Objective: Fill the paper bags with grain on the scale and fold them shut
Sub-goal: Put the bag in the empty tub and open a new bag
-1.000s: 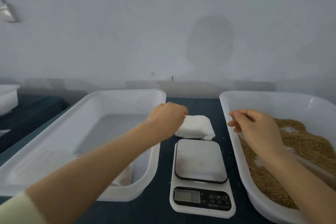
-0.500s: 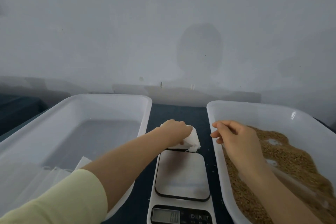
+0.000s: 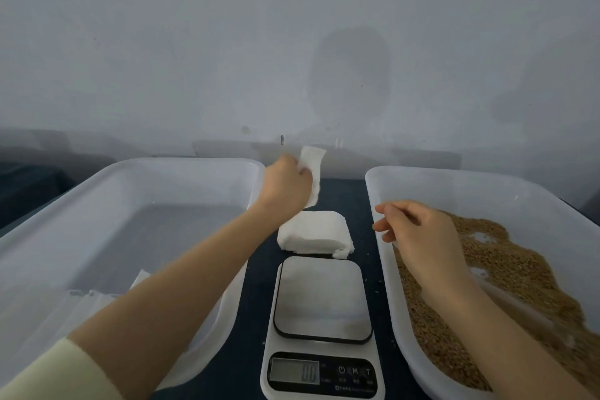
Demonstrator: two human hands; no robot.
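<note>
"Above the middle of the frame, what did the left hand [image 3: 285, 185] have?"

"One paper bag [image 3: 314, 166], pinched between curled fingers and thumb and lifted clear of the counter [image 3: 344, 191]. It was white, flat and a little creased. Its upper end stuck up past the knuckles and its lower end hung below the hand."

"And the other bags?"

"A stack of paper bags [image 3: 315, 232] lay on the dark counter just below that hand, white and soft at the edges. It sat right at the far edge of the scale [image 3: 321, 318]; whether they touched I could not tell. Some pale sheets [image 3: 97, 294] showed in the left tray [image 3: 162, 182] at lower left, too blurred to name."

"How did the scale look?"

"White body, grey square platform, a display [image 3: 294, 370] at bottom centre with digits I could not read. It stood between the two trays."

"And the right hand [image 3: 418, 234]?"

"It hovered over the inner rim of the right tray [image 3: 470, 195], at centre right. The fingers were loosely curled, thumb close to forefinger, gripping nothing I could see. Brown grain [image 3: 506, 269] lay heaped in that tray, under the wrist and out toward the right edge."
</note>
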